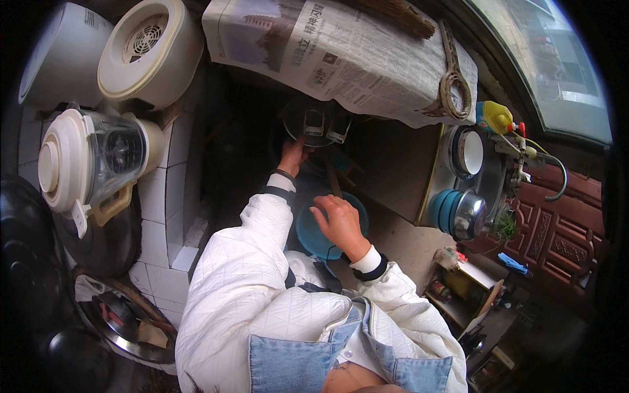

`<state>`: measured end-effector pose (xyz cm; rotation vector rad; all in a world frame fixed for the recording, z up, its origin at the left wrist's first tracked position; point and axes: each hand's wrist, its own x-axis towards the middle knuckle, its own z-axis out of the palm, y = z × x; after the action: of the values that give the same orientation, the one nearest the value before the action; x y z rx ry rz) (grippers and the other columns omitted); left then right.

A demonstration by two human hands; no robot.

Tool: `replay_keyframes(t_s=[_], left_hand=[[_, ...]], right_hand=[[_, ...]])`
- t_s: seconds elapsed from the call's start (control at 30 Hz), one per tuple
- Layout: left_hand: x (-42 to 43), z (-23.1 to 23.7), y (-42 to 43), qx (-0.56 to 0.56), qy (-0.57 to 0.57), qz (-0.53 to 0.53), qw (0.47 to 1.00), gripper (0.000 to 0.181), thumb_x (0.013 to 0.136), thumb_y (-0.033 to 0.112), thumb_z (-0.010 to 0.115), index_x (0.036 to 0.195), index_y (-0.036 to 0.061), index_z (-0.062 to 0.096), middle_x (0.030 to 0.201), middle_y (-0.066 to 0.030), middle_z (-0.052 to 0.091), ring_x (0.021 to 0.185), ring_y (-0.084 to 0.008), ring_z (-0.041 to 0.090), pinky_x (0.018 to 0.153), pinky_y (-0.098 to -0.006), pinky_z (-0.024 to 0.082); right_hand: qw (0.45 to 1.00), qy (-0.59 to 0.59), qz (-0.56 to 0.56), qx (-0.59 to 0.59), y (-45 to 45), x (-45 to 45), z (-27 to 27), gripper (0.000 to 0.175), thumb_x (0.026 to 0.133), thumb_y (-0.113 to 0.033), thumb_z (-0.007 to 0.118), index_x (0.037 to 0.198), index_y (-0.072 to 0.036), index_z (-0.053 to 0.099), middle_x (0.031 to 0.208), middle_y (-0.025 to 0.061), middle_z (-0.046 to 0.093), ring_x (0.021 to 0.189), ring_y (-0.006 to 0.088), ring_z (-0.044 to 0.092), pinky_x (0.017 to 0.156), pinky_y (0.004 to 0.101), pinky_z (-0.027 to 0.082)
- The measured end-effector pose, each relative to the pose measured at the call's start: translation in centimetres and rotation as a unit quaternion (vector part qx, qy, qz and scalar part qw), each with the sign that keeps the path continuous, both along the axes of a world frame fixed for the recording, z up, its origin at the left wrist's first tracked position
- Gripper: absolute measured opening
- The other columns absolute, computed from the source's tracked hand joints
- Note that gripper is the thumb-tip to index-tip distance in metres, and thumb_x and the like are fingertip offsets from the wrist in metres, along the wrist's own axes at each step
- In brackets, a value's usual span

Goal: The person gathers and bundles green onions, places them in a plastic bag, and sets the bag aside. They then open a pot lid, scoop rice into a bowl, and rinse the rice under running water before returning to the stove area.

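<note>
My left hand (pixel 293 156) reaches into the dark space under the newspaper-covered shelf and grips the near rim of a round tray (pixel 295 128). Its fingers are partly hidden in shadow. Two clear, glass-like vessels (pixel 314 123) sit at the tray, one beside the other; the dimness blurs their shape. My right hand (pixel 339 218) hovers over a blue plastic basin (pixel 310 233), its thumb apart from the fingers and nothing visible in its grasp. A wooden stick or handle (pixel 333 179) rises behind the basin.
Newspaper (pixel 354 59) overhangs the dark space. At left, a blender (pixel 110 159) and a white appliance (pixel 147 54) stand by a tiled counter edge (pixel 153 196). On the right are stacked bowls (pixel 454 213), a tap (pixel 522 159) and a low shelf unit (pixel 471 290).
</note>
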<state>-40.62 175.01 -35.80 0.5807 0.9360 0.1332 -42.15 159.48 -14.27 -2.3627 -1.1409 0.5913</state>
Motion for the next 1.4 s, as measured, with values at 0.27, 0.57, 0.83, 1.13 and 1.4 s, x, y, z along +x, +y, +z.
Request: replay_keyframes(t_s=[0.27,0.57,0.83,1.13,1.4], left_hand=[[0.1,-0.1,0.1,-0.006,-0.005,-0.002,1.0,0.029,0.093,0.029,0.061,0.113,0.0091,0.056,0.092,-0.0032,0.066,0.068,-0.0138,0.065,0.047,-0.0206,0.036],[0.1,-0.2,0.0,0.01,0.008,-0.012,1.0,0.03,0.095,0.031,0.059,0.116,0.0105,0.057,0.093,-0.0029,0.067,0.073,-0.0145,0.064,0.055,-0.0256,0.039],[0.0,-1.4,0.1,0.009,0.006,-0.023,1.0,0.032,0.091,0.037,0.064,0.108,0.0115,0.06,0.09,-0.0022,0.067,0.067,-0.0119,0.061,0.053,-0.0242,0.037],[-0.1,-1.6,0.2,0.031,0.018,-0.044,0.998,0.033,0.091,0.037,0.062,0.112,0.0125,0.057,0.088,-0.0012,0.065,0.063,-0.0101,0.06,0.051,-0.0223,0.037],[0.0,-1.4,0.4,0.019,0.018,-0.009,1.0,0.03,0.09,0.035,0.064,0.11,0.0134,0.056,0.083,0.0006,0.063,0.058,-0.0093,0.057,0.047,-0.0218,0.036]], right_hand=[[1.0,0.002,0.008,-0.001,0.3,-0.5,-0.3,0.015,0.082,-0.018,0.067,0.091,-0.005,0.068,0.085,0.0123,0.065,0.08,0.0317,0.064,0.069,0.0402,0.05],[0.999,-0.024,-0.002,-0.029,0.4,-0.1,-0.3,0.022,0.087,-0.022,0.064,0.075,-0.003,0.062,0.067,0.0169,0.061,0.064,0.0353,0.062,0.056,0.0431,0.048],[0.967,0.222,-0.12,0.028,-0.2,0.3,-1.9,0.026,0.097,-0.025,0.054,0.092,-0.001,0.063,0.079,0.0178,0.067,0.07,0.0331,0.065,0.06,0.0407,0.049],[0.564,0.74,-0.224,0.289,0.8,2.9,-0.2,0.056,0.106,-0.036,0.018,0.137,0.002,0.045,0.144,0.0213,0.043,0.136,0.0347,0.039,0.114,0.0424,0.031],[0.58,0.699,-0.319,0.271,0.1,2.8,-1.7,0.054,0.105,-0.041,0.028,0.125,0.001,0.055,0.122,0.0159,0.061,0.115,0.0293,0.056,0.098,0.0375,0.045]])
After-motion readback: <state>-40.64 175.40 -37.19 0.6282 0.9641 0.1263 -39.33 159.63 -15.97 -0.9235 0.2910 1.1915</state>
